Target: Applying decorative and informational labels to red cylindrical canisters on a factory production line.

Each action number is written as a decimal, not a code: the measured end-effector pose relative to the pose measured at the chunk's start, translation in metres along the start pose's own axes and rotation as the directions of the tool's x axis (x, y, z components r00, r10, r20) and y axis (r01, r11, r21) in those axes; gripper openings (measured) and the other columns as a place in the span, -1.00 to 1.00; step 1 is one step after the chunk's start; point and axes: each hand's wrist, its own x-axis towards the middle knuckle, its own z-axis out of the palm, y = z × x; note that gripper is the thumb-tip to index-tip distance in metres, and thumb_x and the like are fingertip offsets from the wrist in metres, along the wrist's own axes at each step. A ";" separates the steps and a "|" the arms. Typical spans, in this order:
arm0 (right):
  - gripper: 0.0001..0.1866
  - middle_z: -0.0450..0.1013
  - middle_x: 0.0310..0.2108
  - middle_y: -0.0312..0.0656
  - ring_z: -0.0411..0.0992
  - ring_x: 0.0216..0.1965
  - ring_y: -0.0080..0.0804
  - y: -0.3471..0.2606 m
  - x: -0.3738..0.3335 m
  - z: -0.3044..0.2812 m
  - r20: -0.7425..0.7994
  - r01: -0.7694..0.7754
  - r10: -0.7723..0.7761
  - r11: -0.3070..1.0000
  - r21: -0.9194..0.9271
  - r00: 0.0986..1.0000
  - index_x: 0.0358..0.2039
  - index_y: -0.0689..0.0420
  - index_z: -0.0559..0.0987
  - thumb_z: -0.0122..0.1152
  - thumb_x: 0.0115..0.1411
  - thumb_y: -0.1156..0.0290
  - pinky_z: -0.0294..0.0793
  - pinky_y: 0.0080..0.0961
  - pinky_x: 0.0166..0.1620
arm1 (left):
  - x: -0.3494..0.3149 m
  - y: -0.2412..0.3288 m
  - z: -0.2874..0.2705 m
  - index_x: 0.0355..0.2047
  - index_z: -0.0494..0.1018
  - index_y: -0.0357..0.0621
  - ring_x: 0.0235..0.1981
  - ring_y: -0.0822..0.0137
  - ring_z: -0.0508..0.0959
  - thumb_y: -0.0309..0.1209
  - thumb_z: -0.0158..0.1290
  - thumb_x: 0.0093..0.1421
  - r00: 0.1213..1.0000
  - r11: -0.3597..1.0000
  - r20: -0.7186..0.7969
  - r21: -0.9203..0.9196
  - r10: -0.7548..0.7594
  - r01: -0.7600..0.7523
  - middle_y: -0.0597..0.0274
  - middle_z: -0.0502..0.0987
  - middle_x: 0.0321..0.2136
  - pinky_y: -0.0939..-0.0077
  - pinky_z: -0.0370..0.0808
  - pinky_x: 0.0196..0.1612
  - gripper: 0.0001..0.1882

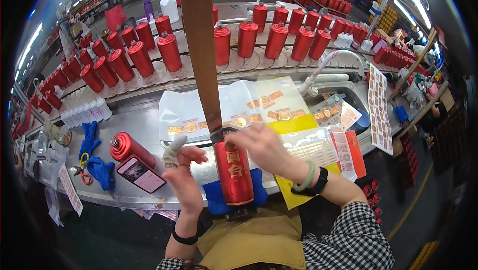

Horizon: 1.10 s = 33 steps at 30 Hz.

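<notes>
A glossy red bottle (236,183) with gold lettering lies on a folded blue cloth (214,198) at the bench's near edge, its neck pointing away from me. My right hand (266,148) is over the bottle's shoulder, beside the neck. Its fingers are bent and pressed together; whatever they pinch is hidden. Left of the bottle, my left hand (185,175) is held apart from it, fingers spread and holding nothing. A pale grey cover (174,151) wraps one of its fingertips. Beyond both hands, clear sheets with gold stickers (241,120) lie on the metal bench.
A brown upright post (199,46) rises just beyond the bottle. Left are a phone (141,174) leaning by another red bottle (130,149), blue cloths (101,173) and scissors (83,165). Right stand a faucet (311,83) and sticker sheets (381,108). Behind, a conveyor (269,56) carries several red bottles.
</notes>
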 end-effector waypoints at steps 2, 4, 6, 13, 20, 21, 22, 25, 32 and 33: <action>-0.66 0.58 -0.27 -0.21 0.46 -0.30 -0.21 -0.005 0.020 -0.024 -0.112 -0.028 0.019 0.997 -0.074 0.994 -0.08 0.09 0.62 0.30 0.08 0.53 0.44 -0.33 -0.17 | 0.007 0.036 0.009 0.30 0.27 -0.21 -0.35 0.29 0.50 0.44 -0.52 0.36 0.995 0.989 0.098 -0.147 0.032 -0.017 0.11 0.54 -0.32 0.40 0.39 -0.16 -0.02; -0.66 0.55 -0.30 -0.20 0.47 -0.28 -0.19 -0.007 0.023 -0.031 -0.186 -0.066 0.069 0.998 0.024 0.980 -0.08 0.10 0.61 0.32 0.08 0.53 0.46 -0.31 -0.16 | 0.009 0.076 0.025 0.24 0.27 -0.29 -0.28 0.24 0.51 0.63 -0.58 0.17 0.933 0.742 0.355 -0.641 0.058 0.198 -0.08 0.59 -0.27 0.37 0.37 -0.09 0.19; -0.66 0.56 -0.30 -0.16 0.47 -0.27 -0.14 -0.014 0.017 -0.030 -0.236 -0.129 0.177 0.970 0.204 0.956 -0.07 0.14 0.62 0.33 0.10 0.59 0.46 -0.26 -0.15 | 0.009 0.092 0.027 0.27 0.24 -0.30 -0.29 0.24 0.50 0.65 -0.56 0.14 0.883 0.630 0.453 -0.722 0.118 0.287 -0.12 0.60 -0.25 0.35 0.38 -0.10 0.23; -0.67 0.55 -0.33 -0.13 0.47 -0.28 -0.11 -0.028 -0.006 -0.033 -0.194 -0.240 0.285 0.945 0.224 0.939 -0.08 0.14 0.61 0.33 0.12 0.65 0.43 -0.27 -0.15 | 0.010 0.110 0.044 0.41 0.26 -0.01 -0.22 0.22 0.47 0.40 -0.22 0.33 0.690 0.352 0.512 -0.857 0.511 0.376 0.16 0.69 -0.24 0.37 0.42 -0.14 -0.10; -0.69 0.57 -0.33 -0.18 0.47 -0.28 -0.19 -0.031 -0.015 -0.034 -0.123 -0.307 0.340 0.925 0.225 0.932 -0.11 0.11 0.65 0.33 0.10 0.64 0.43 -0.31 -0.13 | 0.012 0.128 0.051 0.52 -0.14 -0.07 -0.24 0.29 0.42 0.53 -0.41 0.25 0.682 0.385 0.464 -0.880 0.565 0.279 0.17 0.66 -0.38 0.48 0.31 -0.27 0.12; -0.69 0.57 -0.33 -0.18 0.47 -0.28 -0.19 -0.031 -0.011 -0.032 -0.123 -0.304 0.337 0.925 0.228 0.933 -0.11 0.11 0.65 0.33 0.10 0.64 0.43 -0.31 -0.13 | 0.012 0.127 0.051 0.53 -0.19 -0.05 -0.22 0.29 0.43 0.53 -0.41 0.25 0.658 0.386 0.455 -0.885 0.600 0.261 0.17 0.66 -0.39 0.47 0.31 -0.27 0.12; -0.69 0.59 -0.31 -0.20 0.48 -0.28 -0.21 -0.029 -0.006 -0.026 -0.146 -0.177 0.203 0.969 0.172 0.968 -0.12 0.09 0.65 0.32 0.09 0.63 0.43 -0.31 -0.10 | 0.002 0.124 0.049 0.53 -0.19 -0.05 -0.22 0.29 0.43 0.53 -0.41 0.25 0.660 0.388 0.455 -0.885 0.598 0.258 0.17 0.66 -0.39 0.47 0.31 -0.27 0.12; -0.69 0.61 -0.20 -0.32 0.48 -0.22 -0.30 -0.020 -0.007 -0.009 -0.089 0.026 -0.023 0.999 0.036 0.996 -0.16 0.05 0.66 0.30 0.02 0.51 0.44 -0.32 -0.05 | -0.018 0.106 0.038 0.41 0.10 -0.34 -0.25 0.18 0.52 0.70 -0.50 0.07 0.822 0.341 0.446 -0.880 0.354 0.330 -0.20 0.60 -0.18 0.27 0.37 0.02 0.34; -0.72 0.55 -0.26 -0.39 0.43 -0.22 -0.39 -0.032 -0.003 0.013 0.145 0.224 -0.233 0.971 0.080 0.961 -0.19 0.02 0.64 0.26 0.01 0.44 0.44 -0.34 -0.11 | -0.007 0.039 0.013 0.17 0.34 -0.28 -0.17 0.24 0.46 0.28 -0.51 0.46 0.979 0.939 0.098 -0.278 -0.180 0.201 0.03 0.55 -0.24 0.33 0.33 0.01 -0.16; -0.72 0.54 -0.28 -0.39 0.43 -0.23 -0.38 -0.018 0.009 0.019 0.126 0.135 -0.134 0.991 0.002 0.983 -0.20 0.02 0.64 0.26 0.01 0.46 0.42 -0.34 -0.13 | -0.012 0.018 0.013 0.16 0.35 -0.23 -0.09 0.27 0.44 0.19 -0.52 0.50 0.988 0.945 0.025 -0.289 -0.153 0.153 0.07 0.53 -0.10 0.36 0.32 0.02 -0.25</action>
